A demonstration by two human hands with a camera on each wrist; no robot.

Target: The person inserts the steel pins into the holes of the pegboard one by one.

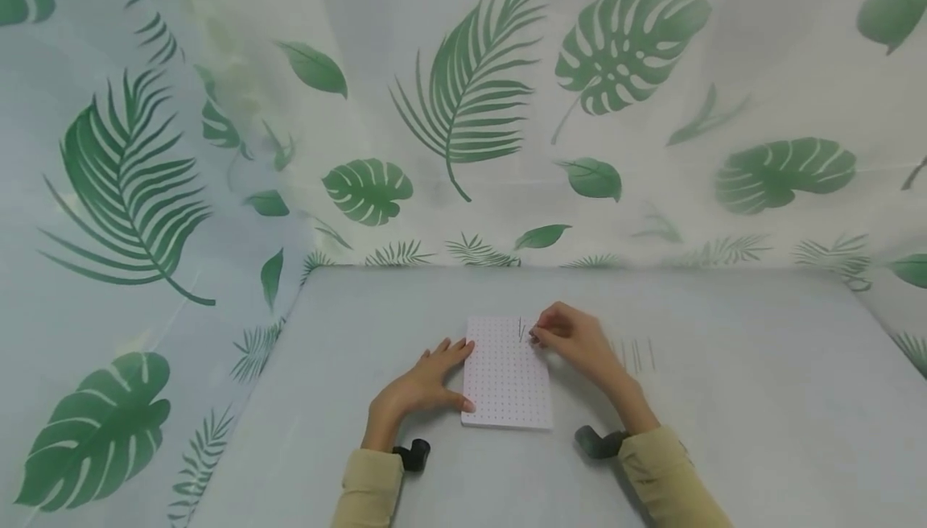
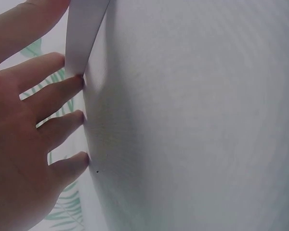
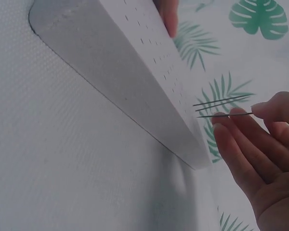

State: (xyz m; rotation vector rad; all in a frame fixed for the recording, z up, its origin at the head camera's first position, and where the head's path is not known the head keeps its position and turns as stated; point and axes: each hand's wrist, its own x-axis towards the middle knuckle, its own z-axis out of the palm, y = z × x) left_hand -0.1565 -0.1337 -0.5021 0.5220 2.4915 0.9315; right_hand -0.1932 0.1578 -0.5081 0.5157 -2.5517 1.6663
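Observation:
A white block (image 1: 503, 383) with a grid of small dots on its top lies on the table. Along its left edge rests my left hand (image 1: 423, 381), fingers spread and thumb at the near corner; the left wrist view shows several fingertips (image 2: 77, 118) down at the table. My right hand (image 1: 579, 343) is over the block's far right corner, pinching a thin dark needle (image 3: 221, 115) between thumb and fingers. Its tip is close over the dotted face. Beside it, two similar needles (image 3: 221, 102) stand upright in the block.
Several more needles (image 1: 637, 355) lie side by side on the white table (image 1: 760, 399), right of the right forearm. A leaf-print curtain (image 1: 463, 214) hangs behind the table and along its left side. Black wrist cameras (image 1: 599, 442) sit below both wrists.

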